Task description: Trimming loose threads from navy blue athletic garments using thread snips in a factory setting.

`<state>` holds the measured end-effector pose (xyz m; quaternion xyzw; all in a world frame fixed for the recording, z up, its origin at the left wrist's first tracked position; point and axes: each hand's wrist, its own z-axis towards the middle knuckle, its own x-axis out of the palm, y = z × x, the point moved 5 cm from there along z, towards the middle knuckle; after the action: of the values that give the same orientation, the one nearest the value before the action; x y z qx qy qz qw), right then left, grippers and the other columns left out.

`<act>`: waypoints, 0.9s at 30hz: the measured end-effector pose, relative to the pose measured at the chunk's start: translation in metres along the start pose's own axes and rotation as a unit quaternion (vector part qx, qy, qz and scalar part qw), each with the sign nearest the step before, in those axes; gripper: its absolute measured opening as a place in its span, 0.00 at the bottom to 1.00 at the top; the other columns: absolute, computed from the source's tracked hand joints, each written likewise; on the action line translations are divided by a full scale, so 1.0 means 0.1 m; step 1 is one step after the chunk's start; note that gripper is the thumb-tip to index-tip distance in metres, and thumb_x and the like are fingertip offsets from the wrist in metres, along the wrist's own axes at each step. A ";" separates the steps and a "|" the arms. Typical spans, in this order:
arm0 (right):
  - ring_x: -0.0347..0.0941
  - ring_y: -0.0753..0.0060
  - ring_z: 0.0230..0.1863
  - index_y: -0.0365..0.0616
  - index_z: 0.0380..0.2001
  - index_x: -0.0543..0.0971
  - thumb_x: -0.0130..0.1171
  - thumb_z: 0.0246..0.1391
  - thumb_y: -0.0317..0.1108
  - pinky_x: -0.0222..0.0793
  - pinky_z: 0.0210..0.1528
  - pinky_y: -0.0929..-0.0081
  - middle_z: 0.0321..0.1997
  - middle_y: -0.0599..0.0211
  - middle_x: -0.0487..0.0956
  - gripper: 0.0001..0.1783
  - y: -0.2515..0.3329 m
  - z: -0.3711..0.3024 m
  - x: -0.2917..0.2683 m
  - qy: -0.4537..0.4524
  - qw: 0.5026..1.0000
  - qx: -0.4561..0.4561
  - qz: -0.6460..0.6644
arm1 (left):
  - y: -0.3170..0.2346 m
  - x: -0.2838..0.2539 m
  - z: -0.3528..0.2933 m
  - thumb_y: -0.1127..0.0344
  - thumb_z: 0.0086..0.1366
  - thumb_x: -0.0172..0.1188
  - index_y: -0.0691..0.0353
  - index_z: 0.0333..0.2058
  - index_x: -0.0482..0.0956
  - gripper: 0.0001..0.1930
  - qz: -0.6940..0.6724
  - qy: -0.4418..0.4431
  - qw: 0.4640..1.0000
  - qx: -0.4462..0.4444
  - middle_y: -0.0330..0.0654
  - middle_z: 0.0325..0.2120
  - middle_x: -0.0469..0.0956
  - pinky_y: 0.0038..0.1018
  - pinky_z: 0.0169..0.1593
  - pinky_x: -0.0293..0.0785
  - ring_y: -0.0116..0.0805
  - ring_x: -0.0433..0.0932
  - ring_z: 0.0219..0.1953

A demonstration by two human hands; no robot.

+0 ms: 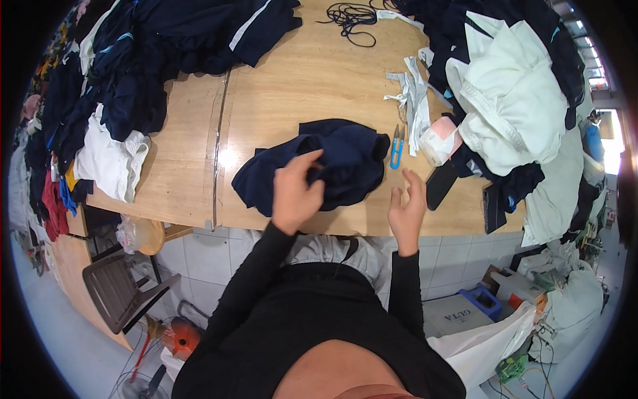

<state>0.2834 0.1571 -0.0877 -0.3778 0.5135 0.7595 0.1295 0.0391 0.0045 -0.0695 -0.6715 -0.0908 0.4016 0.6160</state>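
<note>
A dark navy garment lies bunched on the wooden table in front of me. Over its left part is my left hand, thumb and index finger apart, with nothing visible between them. Its other fingers are partly hidden. My right hand hovers near the table's front edge, right of the garment and apart from it, fingers spread and holding nothing. Just beyond that hand lie blue-handled thread snips, blades pointing away. Close by on the right are a black phone-like slab and a pink and white packet.
Dark garments pile up at the far left, with a white garment nearer. White clothing is heaped on the right, beside pale fabric strips. Dark cord lies at the back. A brown chair stands lower left.
</note>
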 end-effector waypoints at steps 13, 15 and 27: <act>0.84 0.52 0.57 0.36 0.59 0.80 0.64 0.68 0.28 0.80 0.54 0.60 0.56 0.50 0.85 0.19 0.14 0.14 0.20 0.064 0.990 0.044 0.118 | 0.01 -0.95 -0.10 0.72 0.64 0.72 0.65 0.63 0.77 0.28 0.114 -0.101 0.988 0.007 0.54 0.60 0.78 0.41 0.65 0.74 0.54 0.78 0.62; 0.83 0.51 0.58 0.36 0.61 0.79 0.64 0.68 0.28 0.81 0.54 0.60 0.58 0.49 0.85 0.20 0.25 0.32 0.24 0.055 0.992 0.021 0.114 | 0.06 -0.91 -0.10 0.72 0.64 0.71 0.65 0.62 0.77 0.28 0.107 -0.128 0.986 -0.002 0.53 0.59 0.78 0.40 0.65 0.74 0.53 0.79 0.61; 0.66 0.37 0.75 0.36 0.61 0.79 0.65 0.65 0.27 0.64 0.74 0.54 0.74 0.38 0.71 0.22 0.61 0.50 0.43 0.002 0.996 -0.057 0.070 | -0.14 -0.84 -0.03 0.76 0.64 0.69 0.64 0.58 0.81 0.23 0.108 -0.139 0.982 0.065 0.53 0.58 0.79 0.39 0.60 0.77 0.53 0.80 0.59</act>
<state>0.1962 0.1660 -0.0671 -0.3493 0.4951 0.7937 0.0533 -0.0091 -0.0462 -0.0212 -0.5732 -0.0762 0.5603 0.5930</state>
